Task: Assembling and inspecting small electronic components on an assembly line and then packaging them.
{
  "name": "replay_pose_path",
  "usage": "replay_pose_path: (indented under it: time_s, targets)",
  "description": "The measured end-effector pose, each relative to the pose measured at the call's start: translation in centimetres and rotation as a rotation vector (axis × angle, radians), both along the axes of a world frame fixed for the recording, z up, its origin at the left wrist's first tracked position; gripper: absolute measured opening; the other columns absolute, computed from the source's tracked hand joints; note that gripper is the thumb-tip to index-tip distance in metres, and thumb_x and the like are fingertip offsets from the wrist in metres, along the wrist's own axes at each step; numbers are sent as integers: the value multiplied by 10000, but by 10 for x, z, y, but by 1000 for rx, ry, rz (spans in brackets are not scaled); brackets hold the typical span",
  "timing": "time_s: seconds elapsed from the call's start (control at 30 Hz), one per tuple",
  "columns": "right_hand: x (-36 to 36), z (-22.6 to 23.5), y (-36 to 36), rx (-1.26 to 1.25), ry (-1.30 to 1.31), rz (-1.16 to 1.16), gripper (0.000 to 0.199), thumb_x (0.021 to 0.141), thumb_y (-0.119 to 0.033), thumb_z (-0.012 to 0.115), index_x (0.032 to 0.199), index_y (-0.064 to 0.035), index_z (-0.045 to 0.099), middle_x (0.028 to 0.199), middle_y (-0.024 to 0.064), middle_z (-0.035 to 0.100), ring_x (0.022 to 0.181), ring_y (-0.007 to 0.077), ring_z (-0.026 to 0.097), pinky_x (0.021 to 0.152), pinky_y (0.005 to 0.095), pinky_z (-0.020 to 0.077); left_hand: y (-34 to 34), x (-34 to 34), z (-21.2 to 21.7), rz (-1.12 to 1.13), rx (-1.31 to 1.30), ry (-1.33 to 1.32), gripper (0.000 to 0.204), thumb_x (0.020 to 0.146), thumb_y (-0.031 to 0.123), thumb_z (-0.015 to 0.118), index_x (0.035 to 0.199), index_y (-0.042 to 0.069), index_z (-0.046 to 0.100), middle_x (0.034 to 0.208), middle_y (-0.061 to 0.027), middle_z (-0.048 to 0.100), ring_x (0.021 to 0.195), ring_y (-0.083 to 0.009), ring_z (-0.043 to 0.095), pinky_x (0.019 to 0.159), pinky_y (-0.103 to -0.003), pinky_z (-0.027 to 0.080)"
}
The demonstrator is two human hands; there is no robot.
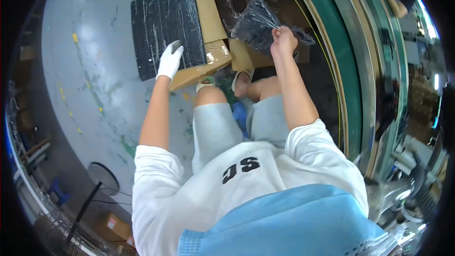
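Cardboard box (258, 23), one, lies open on the grey floor (90, 57), its flaps wrapped in black film. Above it the bare right hand (283, 40) pinches one dark crinkled plastic bag (258, 23), contents hard to make out. Left of the box, the white-gloved left hand (169, 61) rests with fingers together on the flap (166, 23).

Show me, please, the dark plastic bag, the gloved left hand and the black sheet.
dark plastic bag (253, 26), head view, crinkled middle.
left hand (169, 61), head view, back of the white glove.
black sheet (163, 23), head view, its centre.
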State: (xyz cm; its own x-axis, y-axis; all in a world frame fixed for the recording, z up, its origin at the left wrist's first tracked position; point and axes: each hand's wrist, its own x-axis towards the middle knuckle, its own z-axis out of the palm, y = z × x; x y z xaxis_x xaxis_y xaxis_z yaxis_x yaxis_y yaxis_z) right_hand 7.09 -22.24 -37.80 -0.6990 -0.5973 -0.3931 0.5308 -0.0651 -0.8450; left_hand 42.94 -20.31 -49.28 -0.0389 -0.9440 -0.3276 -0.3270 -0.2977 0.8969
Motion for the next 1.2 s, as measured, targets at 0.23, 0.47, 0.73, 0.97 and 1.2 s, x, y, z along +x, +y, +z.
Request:
replay_pose_path:
  time_s: [0.23, 0.47, 0.73, 0.97, 1.2]
  targets:
    - [73, 131, 149, -192, 89, 236, 174, 872, 2, 574, 727, -63, 501, 678, 59, 542, 599, 145, 530, 630, 267, 490, 69, -41, 160, -207, -272, 123, 725, 923, 227, 634, 1507, 28, 253, 1504, -250, 335, 1266, -335, 496, 1082, -359, 376]
    - [106, 226, 265, -465, 400, 672, 226, 878, -36, 565, 693, -95, 448, 630, 22, 552, 568, 102, 532, 556, 227, 448, 207, -22, 268, -426, -483, 472, 564, 864, 122, 516, 1403, -27, 440, 1443, -166, 480, 1283, -255, 499, 1112, -343, 363]
    - [97, 367, 407, -880, 702, 677, 288, 867, -28, 598, 666, -97, 404, 565, -17, 468, 468, 74, 495, 437, 185, 384, 308, -20, 323, -161, -515, 851, 416, 929, 197, 556, 1287, -12, 563, 1260, -169, 609, 999, -256, 657, 819, -367, 553]
    - [54, 440, 494, -899, 1042, 47, 161, 814, -102, 604, 671, -49, 554, 532, 10, 496, 450, 121, 426, 435, 250, 354, 332, -154, 396, -594, -605, 1068, 446, 892, 165, 591, 1285, -41, 545, 1246, -173, 609, 995, -254, 640, 857, -369, 524]
    - [-1, 473, 634, -136, 1632, -667, 123, 849, 6, 554, 747, -61, 536, 657, 20, 543, 474, 104, 428, 466, 176, 333, 380, -236, 463, -1296, -939, 273, 539, 866, 184, 593, 1338, -53, 486, 1339, -202, 548, 1093, -288, 581, 976, -376, 447]
